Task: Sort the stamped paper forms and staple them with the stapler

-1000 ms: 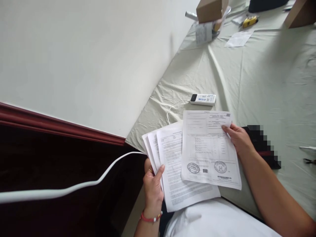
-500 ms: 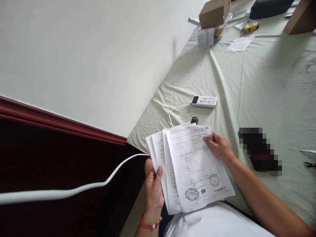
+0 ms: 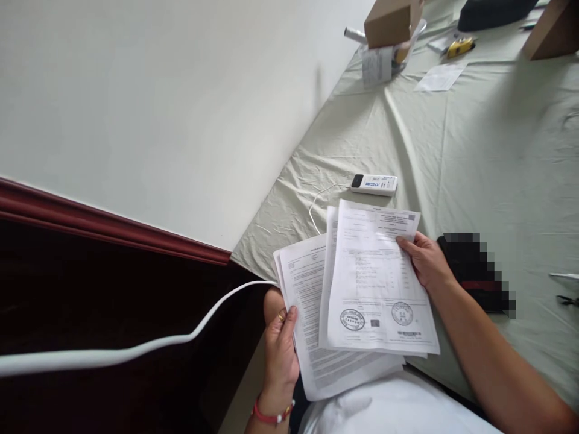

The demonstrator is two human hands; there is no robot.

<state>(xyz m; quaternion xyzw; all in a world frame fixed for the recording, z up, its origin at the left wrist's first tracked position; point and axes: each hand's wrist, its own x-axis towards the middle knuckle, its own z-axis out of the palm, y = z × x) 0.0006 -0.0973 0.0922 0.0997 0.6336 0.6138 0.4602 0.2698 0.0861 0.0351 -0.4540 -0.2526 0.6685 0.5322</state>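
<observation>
My left hand (image 3: 281,343), with a ring and a red bracelet, is closed on the left edge of several printed sheets (image 3: 307,289), thumb on top. Between the thumb and fingers of my right hand (image 3: 427,260) is the right edge of a stamped document (image 3: 375,283) with two round ink stamps near its bottom. At least one more sheet lies under that document, showing at its left side. The stamped document overlaps the left-hand sheets and covers much of them. Both sets are tilted above my lap, over the white shirt (image 3: 389,401).
A white power bank (image 3: 374,185) with a thin white cable (image 3: 316,202) lies on the pale green cloth (image 3: 474,150). A blurred black item (image 3: 474,271) is to the right. Farther back are a cardboard box (image 3: 391,23) and a yellow utility knife (image 3: 460,47). A thick white cable (image 3: 136,355) crosses at left.
My right hand has moved up and to the right with the stamped document, sliding it away from the sheets in my left hand. More of the left-hand sheets' text now shows. My left hand stays put.
</observation>
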